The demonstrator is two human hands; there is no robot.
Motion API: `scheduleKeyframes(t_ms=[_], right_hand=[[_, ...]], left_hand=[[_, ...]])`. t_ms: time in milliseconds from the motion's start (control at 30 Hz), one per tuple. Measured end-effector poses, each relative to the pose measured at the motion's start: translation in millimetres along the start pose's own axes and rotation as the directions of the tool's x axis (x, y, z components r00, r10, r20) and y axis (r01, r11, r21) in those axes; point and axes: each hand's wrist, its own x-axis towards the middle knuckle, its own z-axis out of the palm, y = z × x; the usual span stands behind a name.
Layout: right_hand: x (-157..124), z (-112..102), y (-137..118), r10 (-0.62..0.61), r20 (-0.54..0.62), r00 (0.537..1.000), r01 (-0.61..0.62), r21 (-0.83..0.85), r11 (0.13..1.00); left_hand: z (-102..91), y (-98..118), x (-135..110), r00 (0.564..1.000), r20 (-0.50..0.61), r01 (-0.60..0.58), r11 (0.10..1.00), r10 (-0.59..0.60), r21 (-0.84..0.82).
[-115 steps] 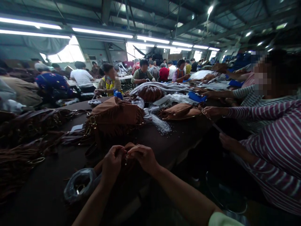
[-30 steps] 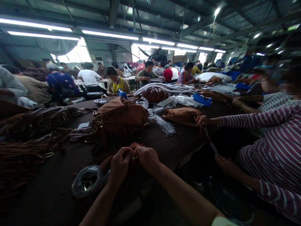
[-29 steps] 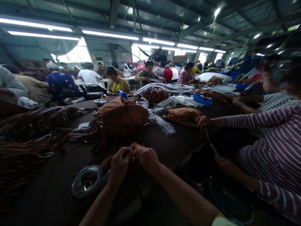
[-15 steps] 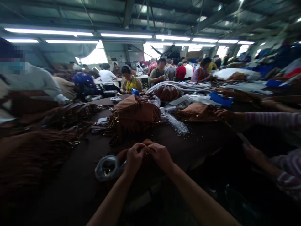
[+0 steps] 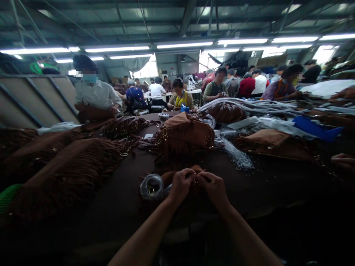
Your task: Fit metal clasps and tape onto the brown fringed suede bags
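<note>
Brown suede lies bunched under the person's two hands, a fringed bag (image 5: 171,178) whose fringe hangs toward the near table edge. The left hand (image 5: 181,185) and right hand (image 5: 213,190) are drawn close together, knuckles up, and their fingers pinch from either side on a small gold fitting (image 5: 195,181) at the top of that bag. The fitting is mostly hidden by the fingers, so its exact kind cannot be told.

Just left of the grip, touching the bag, sits a clear plastic pouch (image 5: 151,187) with gold hardware inside. The dark table (image 5: 83,236) runs under everything. Straight ahead of the hands stands a larger fringed bag (image 5: 185,135) with gold rings at its side, and further left lie long fringed bags (image 5: 63,173) in a heavy brown spread. Ahead and to the right, a tan bag (image 5: 267,143) lies flat, with a scatter of clear plastic strands (image 5: 238,157) between it and the larger bag. Beyond these are a blue folder-like piece (image 5: 314,133) and a round brown bag (image 5: 226,112) beside grey bundles (image 5: 249,105). A co-worker's hand (image 5: 342,161) rests at the right edge, well apart from the grip.
</note>
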Motion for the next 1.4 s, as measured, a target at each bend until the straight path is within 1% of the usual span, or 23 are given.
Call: scheduleKeyframes(t_ms=[67, 133, 233, 367, 600, 733, 867, 967, 1100, 1233, 1400], right_hand=[[3.3, -0.7, 6.4, 0.088, 0.009, 0.996, -0.089, 0.105, 0.991], [6.6, -0.6, 13.9, 0.162, 0.034, 0.986, -0.165, 0.223, 0.961], [9.5, -0.1, 22.6, 0.231, 0.066, 0.971, -0.24, 0.336, 0.911], [8.8, -0.5, 25.4, 0.245, 0.056, 0.968, -0.248, 0.349, 0.904], [6.6, 0.4, 24.9, 0.247, 0.053, 0.968, -0.248, 0.388, 0.888], [6.3, 0.9, 29.0, 0.245, 0.061, 0.968, -0.249, 0.38, 0.891], [5.6, 0.5, 29.1, 0.222, 0.061, 0.973, -0.229, 0.332, 0.915], [5.0, -0.1, 25.3, 0.231, 0.054, 0.971, -0.236, 0.307, 0.922], [5.2, -2.1, 24.1, 0.196, 0.082, 0.977, -0.211, 0.251, 0.945], [6.4, -5.1, 27.6, 0.164, 0.15, 0.975, -0.187, 0.161, 0.969], [7.9, -7.8, 24.7, 0.131, 0.148, 0.98, -0.146, 0.095, 0.985]], left_hand=[[-0.2, 0.1, -1.2, 1.0, -0.001, -0.009, 1.0, 0.009, 0.007], [0.0, 1.0, -2.6, 0.999, -0.002, -0.034, 0.999, 0.034, 0.029], [1.4, 2.1, -4.8, 0.996, 0.006, -0.093, 0.994, 0.093, 0.065], [3.1, 3.0, -6.3, 0.989, 0.0, -0.147, 0.983, 0.148, 0.112], [2.0, 3.4, -5.9, 0.99, 0.008, -0.138, 0.983, 0.138, 0.119], [2.7, 3.0, -6.1, 0.991, 0.001, -0.136, 0.985, 0.136, 0.105], [3.4, 3.0, -5.8, 0.991, -0.007, -0.131, 0.986, 0.132, 0.099], [3.8, 1.7, -4.8, 0.995, -0.025, -0.09, 0.993, 0.092, 0.072], [5.0, 0.5, -3.4, 0.999, -0.045, -0.003, 1.0, 0.002, -0.028], [4.2, 1.5, -2.9, 0.997, -0.072, 0.031, 0.994, -0.039, -0.106], [3.1, -5.5, 1.4, 0.992, -0.013, 0.117, 0.962, -0.124, -0.247]])
